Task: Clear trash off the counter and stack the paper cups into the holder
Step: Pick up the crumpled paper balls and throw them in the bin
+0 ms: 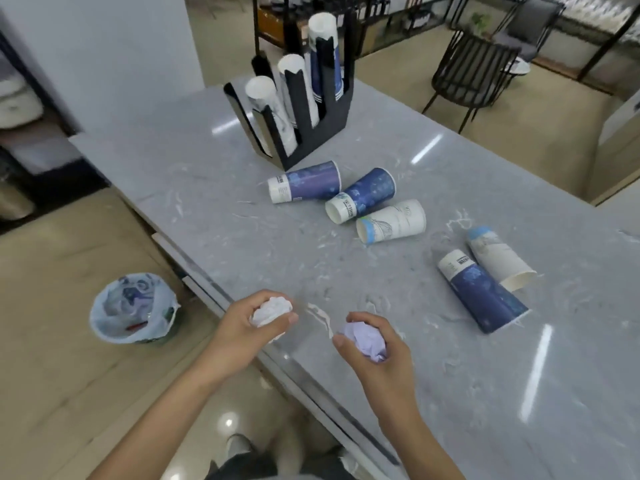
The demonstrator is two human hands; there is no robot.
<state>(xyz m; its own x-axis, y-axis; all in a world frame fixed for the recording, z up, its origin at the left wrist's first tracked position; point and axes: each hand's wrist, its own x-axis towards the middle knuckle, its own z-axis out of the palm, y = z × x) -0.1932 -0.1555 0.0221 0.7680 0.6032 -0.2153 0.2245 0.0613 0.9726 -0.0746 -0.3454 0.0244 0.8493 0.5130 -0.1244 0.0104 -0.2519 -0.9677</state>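
Observation:
My left hand (247,327) is closed around a crumpled white paper ball (272,310) at the counter's near edge. My right hand (377,355) grips a crumpled lilac paper ball (363,341) just above the grey marble counter (242,237). Several paper cups lie on their sides: a purple cup (306,181), a blue cup (362,195), a white cup (393,221), a long dark blue stack (481,292) and a white cup (498,259) beside it. The black cup holder (311,126) at the back holds three cup stacks.
A lined trash bin (133,308) with rubbish inside stands on the floor left of the counter, below my left hand. A black chair (474,74) and shelving stand beyond the counter's far side.

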